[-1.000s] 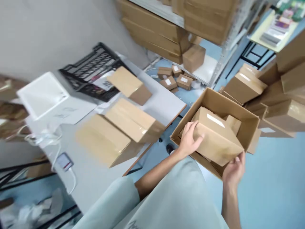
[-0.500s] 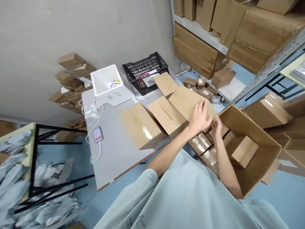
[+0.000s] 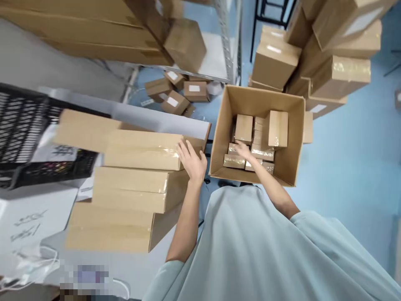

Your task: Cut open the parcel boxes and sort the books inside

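Left hand (image 3: 194, 165) just left of the open carton (image 3: 266, 98), fingers spread, laid on the end of a taped box (image 3: 142, 150), not wrapped round it! Over to the right hand (image 3: 245, 150), inside the open carton above the small parcels (image 3: 234, 161), loosely open, nothing visibly held, fingertips blurred.

And the tally: four boxes, the taped box among them, sit left of the open carton on the grey table (image 3: 156, 119); inside the open carton, small parcels and a taller box (image 3: 278, 129) are in place, so I'd call it part-filled, with those four outside.

Now the surface: well left of the open carton, a white bin (image 3: 31, 230) with handwriting, a black crate (image 3: 19, 129) behind it, then the table edge. Beyond the open carton to its left, labelled boxes (image 3: 196, 90) on the floor and a metal shelf (image 3: 228, 50); behind and right, stacked boxes (image 3: 341, 73), then blue floor (image 3: 344, 167) all along its right
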Action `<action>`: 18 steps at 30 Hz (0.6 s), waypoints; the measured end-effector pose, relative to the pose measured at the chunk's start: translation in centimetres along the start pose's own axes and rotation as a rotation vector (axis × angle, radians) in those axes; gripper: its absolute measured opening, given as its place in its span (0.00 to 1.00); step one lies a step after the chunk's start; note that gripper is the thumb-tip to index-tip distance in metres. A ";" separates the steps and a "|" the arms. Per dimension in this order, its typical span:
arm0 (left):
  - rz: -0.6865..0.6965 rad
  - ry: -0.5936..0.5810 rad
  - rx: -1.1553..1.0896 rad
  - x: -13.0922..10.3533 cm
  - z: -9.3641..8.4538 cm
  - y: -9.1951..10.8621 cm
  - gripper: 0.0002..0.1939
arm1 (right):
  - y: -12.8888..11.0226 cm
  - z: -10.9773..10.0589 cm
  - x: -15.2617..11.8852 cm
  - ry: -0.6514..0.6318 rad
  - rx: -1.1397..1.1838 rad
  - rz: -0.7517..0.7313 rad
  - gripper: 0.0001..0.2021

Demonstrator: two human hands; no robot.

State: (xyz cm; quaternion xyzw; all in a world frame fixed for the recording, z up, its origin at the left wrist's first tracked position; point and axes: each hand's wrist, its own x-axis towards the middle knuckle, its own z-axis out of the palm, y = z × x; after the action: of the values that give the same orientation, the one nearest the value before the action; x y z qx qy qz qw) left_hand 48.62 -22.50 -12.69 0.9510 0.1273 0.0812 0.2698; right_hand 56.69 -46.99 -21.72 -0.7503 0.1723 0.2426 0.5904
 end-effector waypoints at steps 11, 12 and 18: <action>-0.067 -0.811 -0.282 -3.9 24.5 11.3 0.38 | 17.4 -22.9 5.4 0.614 -0.064 0.389 0.44; -0.147 -0.894 -0.323 -3.4 26.9 12.1 0.38 | 18.4 -22.6 6.1 0.638 -0.060 0.384 0.43; -0.406 -1.048 -0.377 -0.7 38.7 13.6 0.48 | 22.0 -19.7 8.9 0.760 -0.019 0.323 0.36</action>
State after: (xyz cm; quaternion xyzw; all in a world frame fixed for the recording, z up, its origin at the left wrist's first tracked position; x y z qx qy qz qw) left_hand 59.24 -52.93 -38.04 0.7565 0.1399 -0.4315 0.4711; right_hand 55.19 -71.17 -40.83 -0.7551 0.4915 0.0392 0.4322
